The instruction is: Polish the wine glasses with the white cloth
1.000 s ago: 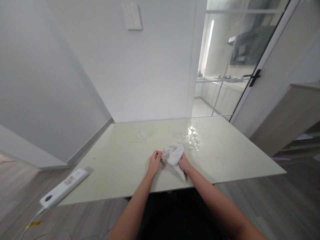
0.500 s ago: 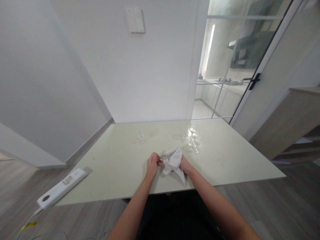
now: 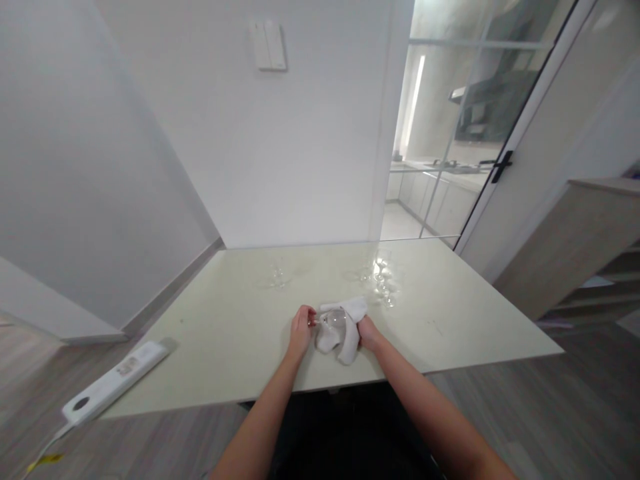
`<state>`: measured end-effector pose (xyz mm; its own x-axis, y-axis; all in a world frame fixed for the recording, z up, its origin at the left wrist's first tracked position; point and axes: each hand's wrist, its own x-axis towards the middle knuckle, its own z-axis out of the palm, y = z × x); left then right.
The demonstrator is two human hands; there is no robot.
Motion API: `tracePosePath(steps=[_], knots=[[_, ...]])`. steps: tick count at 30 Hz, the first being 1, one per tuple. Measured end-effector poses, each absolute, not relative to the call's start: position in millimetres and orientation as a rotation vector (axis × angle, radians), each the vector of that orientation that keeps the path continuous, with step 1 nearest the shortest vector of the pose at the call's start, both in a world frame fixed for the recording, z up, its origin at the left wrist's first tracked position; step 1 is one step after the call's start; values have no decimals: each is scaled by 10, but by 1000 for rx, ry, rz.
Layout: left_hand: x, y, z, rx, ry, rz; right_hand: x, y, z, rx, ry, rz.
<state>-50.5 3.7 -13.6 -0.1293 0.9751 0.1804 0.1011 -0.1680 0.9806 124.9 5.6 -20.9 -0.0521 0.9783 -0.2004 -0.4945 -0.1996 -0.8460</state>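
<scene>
A clear stemmed glass [image 3: 336, 320] lies sideways above the near part of the table, its stem pointing left. My left hand [image 3: 302, 325] is closed round the stem end. Behind and below the bowl hangs a white cloth [image 3: 349, 347], with loose folds on both sides of the glass. My right hand [image 3: 368, 331] grips the cloth at its right side, close to the rim of the bowl; some of its fingers are hidden by the cloth.
Several clear glasses [image 3: 383, 280] stand grouped at the back right of the pale table [image 3: 225, 347]. One more glass [image 3: 279, 275] stands back left. A white power strip [image 3: 117, 381] lies along the left edge. Behind are a wall and a glazed door [image 3: 430, 133].
The cloth has come open from around the glass, so the bowl now shows. Both hands keep their holds, and the view has shifted slightly.
</scene>
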Motion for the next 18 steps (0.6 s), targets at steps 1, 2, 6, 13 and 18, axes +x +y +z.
tracePosePath(steps=[1,2,6,13,18], knots=[[-508,54,-142,1301,1289,1394,1257,33,-175,-927,-748,1563],[-508,61,-149,1289,1285,1390,1268,10,-137,-893,-803,1562],[-492,36,-156,1375,1300,1386,1310,-59,-7,-816,-1148,1414],[-486,-29,-106,1415,1259,1412,1280,-3,-117,-950,-1002,1434],[-488,-89,-98,1576,1261,1374,1248,57,-192,-973,-793,1545]])
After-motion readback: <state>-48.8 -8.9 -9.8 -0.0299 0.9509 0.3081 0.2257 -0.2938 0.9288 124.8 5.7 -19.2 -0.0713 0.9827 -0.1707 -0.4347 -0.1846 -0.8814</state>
